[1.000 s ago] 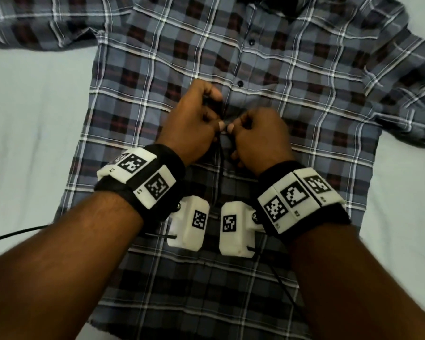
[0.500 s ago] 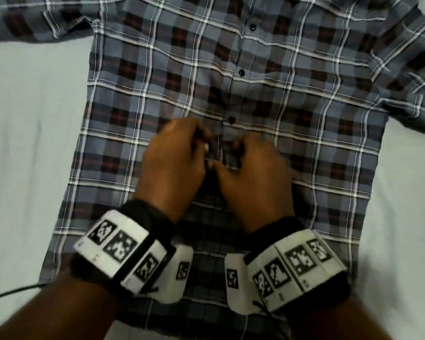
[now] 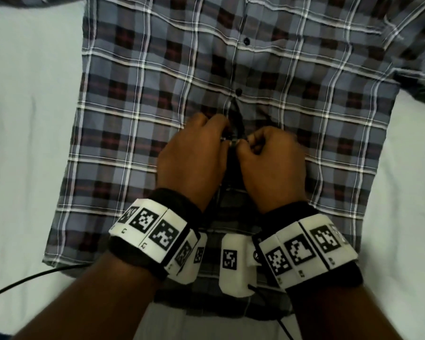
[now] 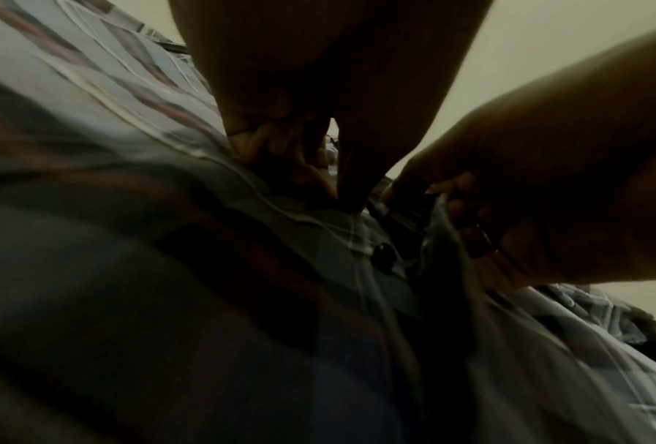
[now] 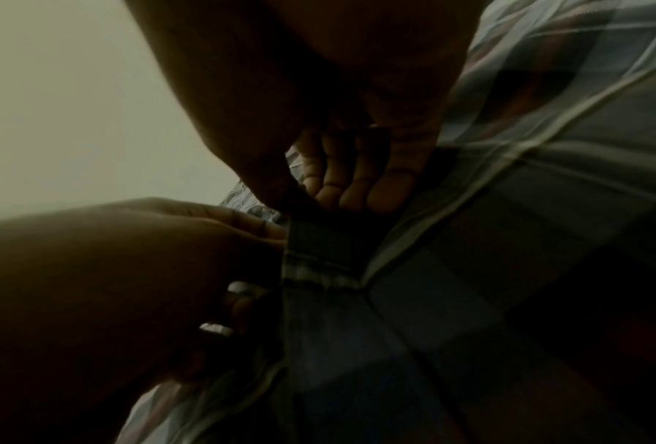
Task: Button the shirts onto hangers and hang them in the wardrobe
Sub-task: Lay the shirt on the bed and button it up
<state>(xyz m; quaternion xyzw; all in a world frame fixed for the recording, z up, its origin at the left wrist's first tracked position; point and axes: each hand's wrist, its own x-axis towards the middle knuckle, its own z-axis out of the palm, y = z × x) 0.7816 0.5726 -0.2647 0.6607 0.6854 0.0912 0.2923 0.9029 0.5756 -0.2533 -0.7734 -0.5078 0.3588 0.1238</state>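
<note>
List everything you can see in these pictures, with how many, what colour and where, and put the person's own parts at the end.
plaid shirt: one, grey-blue with dark red and white checks, spread flat front-up on the sheet.
fastened buttons: two in the head view, dark, on the placket above the hands.
open button: one, dark, on the placket edge below the fingers, left wrist view.
bed sheet: one, pale, under the shirt.
cable: one, black, across the sheet at lower left.
wrist bands: two, white with black marker squares, one on each wrist.
left hand: pinches the left placket edge.
right hand: pinches the right placket edge.
</note>
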